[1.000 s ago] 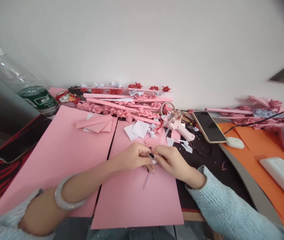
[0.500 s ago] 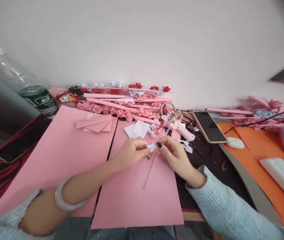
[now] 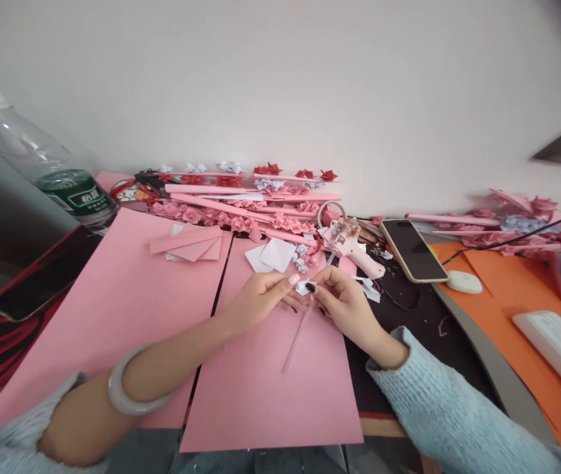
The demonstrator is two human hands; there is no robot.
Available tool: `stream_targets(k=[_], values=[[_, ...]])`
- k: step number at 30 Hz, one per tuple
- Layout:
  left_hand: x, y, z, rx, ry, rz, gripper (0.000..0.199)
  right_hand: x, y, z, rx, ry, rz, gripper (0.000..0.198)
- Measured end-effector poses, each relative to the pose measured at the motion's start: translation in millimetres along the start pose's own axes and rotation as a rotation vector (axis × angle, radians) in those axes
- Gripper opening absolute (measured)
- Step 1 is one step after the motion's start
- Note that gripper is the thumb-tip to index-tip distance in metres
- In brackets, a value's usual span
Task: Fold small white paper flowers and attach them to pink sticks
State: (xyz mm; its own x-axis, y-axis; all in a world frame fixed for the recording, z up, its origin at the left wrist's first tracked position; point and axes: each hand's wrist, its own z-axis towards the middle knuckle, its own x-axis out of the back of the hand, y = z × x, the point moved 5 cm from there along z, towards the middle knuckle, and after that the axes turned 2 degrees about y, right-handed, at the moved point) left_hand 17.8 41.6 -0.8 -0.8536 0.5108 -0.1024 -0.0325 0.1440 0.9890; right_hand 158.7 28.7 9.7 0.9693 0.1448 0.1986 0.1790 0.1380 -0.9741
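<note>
A small folded piece of white paper (image 3: 303, 287) is pinched between both hands above the pink sheet (image 3: 265, 401). My left hand (image 3: 265, 297) grips its left side with thumb and fingers. My right hand (image 3: 342, 299) closes on its right side, the dark-nailed thumb on top. Under the hands a translucent glue stick (image 3: 294, 342) sticks out from the nozzle side of a pink glue gun (image 3: 357, 253), which lies just behind my right hand. Flat white paper pieces (image 3: 271, 255) lie behind my left hand.
Pink rolled stems with paper flowers (image 3: 241, 204) line the wall. Folded pink paper (image 3: 189, 245) lies at left, near a plastic bottle (image 3: 76, 187). To the right are a phone (image 3: 413, 250), a white earbud case (image 3: 464, 282), orange sheets (image 3: 502, 289) and a white box (image 3: 557, 352).
My left thumb has shifted up along the white paper, and more of the folded piece shows between the hands. Both arms stay in nearly the same place.
</note>
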Motion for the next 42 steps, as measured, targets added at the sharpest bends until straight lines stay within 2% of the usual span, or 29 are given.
stream_targets(k=[5, 13, 19, 23, 36, 42], values=[[0.7, 0.3, -0.3, -0.015, 0.005, 0.047, 0.036, -1.5, 1.1, -0.1, -0.053, -0.010, 0.056, 0.016], [2.1, 0.8, -0.8, -0.081, 0.057, 0.157, 0.022, -0.8, 1.5, 1.0, -0.097, 0.008, 0.079, 0.016], [-0.9, 5.5, -2.1, -0.159, 0.027, 0.194, 0.014, -1.8, 2.2, 0.8, -0.114, -0.003, 0.086, 0.014], [-1.2, 3.8, -1.9, -0.160, 0.008, 0.186, 0.011, -1.9, 1.3, 1.2, -0.109, -0.015, 0.075, 0.011], [0.1, -1.4, -0.5, -0.136, 0.015, 0.186, 0.014, -4.8, 11.5, 0.5, -0.110, -0.079, 0.033, 0.013], [-0.6, 3.7, -1.7, -0.216, 0.053, 0.274, 0.014, -4.7, 12.8, -0.4, -0.114, -0.071, -0.001, 0.014]])
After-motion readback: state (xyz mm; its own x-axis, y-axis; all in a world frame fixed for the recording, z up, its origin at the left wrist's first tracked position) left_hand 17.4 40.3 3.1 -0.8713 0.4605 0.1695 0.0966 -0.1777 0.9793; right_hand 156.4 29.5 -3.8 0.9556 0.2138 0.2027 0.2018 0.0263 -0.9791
